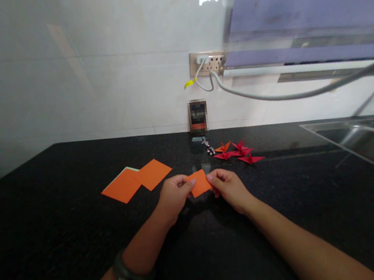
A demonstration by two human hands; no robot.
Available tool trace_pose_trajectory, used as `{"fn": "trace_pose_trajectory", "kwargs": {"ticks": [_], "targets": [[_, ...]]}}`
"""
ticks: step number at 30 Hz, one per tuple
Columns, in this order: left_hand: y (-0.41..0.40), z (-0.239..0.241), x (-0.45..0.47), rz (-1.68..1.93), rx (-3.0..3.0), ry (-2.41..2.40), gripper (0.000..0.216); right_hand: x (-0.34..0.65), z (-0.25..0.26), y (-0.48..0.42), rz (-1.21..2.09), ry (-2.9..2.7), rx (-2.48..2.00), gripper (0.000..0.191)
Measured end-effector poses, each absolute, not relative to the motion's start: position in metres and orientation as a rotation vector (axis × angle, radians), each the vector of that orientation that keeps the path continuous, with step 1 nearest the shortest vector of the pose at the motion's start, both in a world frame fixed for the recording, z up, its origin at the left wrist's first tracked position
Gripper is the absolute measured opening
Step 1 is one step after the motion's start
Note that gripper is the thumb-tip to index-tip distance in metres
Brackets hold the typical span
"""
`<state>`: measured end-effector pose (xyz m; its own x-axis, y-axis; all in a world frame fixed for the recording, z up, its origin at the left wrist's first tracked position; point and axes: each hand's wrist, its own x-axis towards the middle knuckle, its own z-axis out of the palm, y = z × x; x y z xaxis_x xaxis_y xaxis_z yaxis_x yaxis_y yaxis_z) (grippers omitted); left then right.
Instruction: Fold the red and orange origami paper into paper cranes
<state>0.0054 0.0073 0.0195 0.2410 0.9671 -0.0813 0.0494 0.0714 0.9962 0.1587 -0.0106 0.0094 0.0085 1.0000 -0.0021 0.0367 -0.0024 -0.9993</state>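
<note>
A small orange square of origami paper is held up between my two hands, just above the black countertop. My left hand pinches its left edge, thumb on top. On the opposite edge, my right hand grips it between thumb and fingers. Whether the square is folded in layers, I cannot tell. To the left lie larger orange paper sheets, overlapping another orange sheet, with a pale edge showing behind. Folded paper cranes, several red and one orange, sit beyond my right hand.
A phone-like object, blurred out, leans on the wall with a beaded strap before it. Above, a grey cable runs from the wall socket to the right. A sink is set into the black countertop at right.
</note>
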Motion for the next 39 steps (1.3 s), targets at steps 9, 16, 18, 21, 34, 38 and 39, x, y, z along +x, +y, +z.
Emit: {"fn": "trace_pose_trajectory", "kwargs": {"ticks": [9,16,18,21,34,38,39], "targets": [[0.003,0.027,0.008,0.988,1.321,1.172,0.028,0.156,0.007,-0.014,0.805,-1.477,-1.195,0.02],[0.005,0.024,0.008,0.93,1.176,1.15,0.029,0.158,0.009,-0.02,0.488,-1.9,-1.108,0.035],[0.006,0.023,0.008,0.904,1.135,1.123,0.031,0.158,0.008,-0.018,0.465,-1.906,-1.125,0.036],[0.007,0.021,0.007,0.904,1.106,1.104,0.033,0.159,0.006,-0.017,0.446,-1.94,-1.131,0.043],[0.004,0.024,0.009,0.881,1.085,0.957,0.047,0.157,0.014,-0.022,0.573,-1.848,-1.17,0.029],[0.003,0.022,0.01,0.841,1.141,0.93,0.037,0.157,0.012,-0.021,0.539,-1.726,-1.297,0.022],[0.003,0.022,0.01,0.832,1.142,0.924,0.036,0.157,0.011,-0.021,0.536,-1.713,-1.326,0.019]]}}
